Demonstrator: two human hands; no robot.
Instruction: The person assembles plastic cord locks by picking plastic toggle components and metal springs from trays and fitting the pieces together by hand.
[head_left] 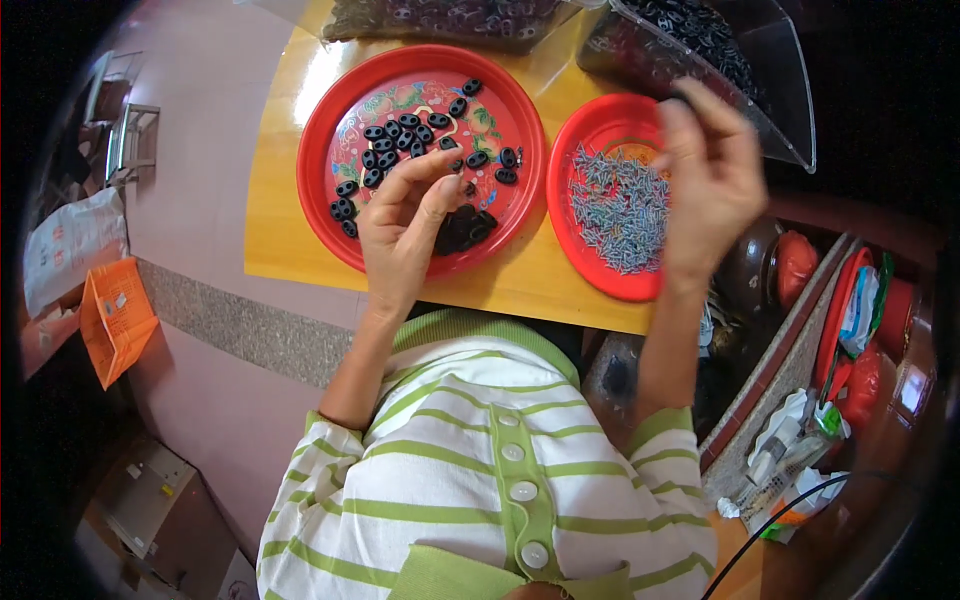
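My left hand [400,225] is over the near side of a large red tray [312,190], thumb and index fingertips close together on a small black two-holed plastic piece [457,166]. Many similar black pieces [407,136] are spread on the tray's flowered base, with a darker heap [462,232] beside my left thumb. My right hand [712,175], blurred by motion, is above the right edge of a smaller red plate [558,225] of small grey screws [618,215]. Its thumb and index finger are pinched, with something dark at their tips that I cannot make out.
Behind the plates are two clear bins, one with dark purplish parts [440,18], the other with black parts [705,40]. The yellow tabletop [275,225] ends close to my body. Right of it, a shelf holds red items and packets [855,310]. An orange bag [118,315] is at left.
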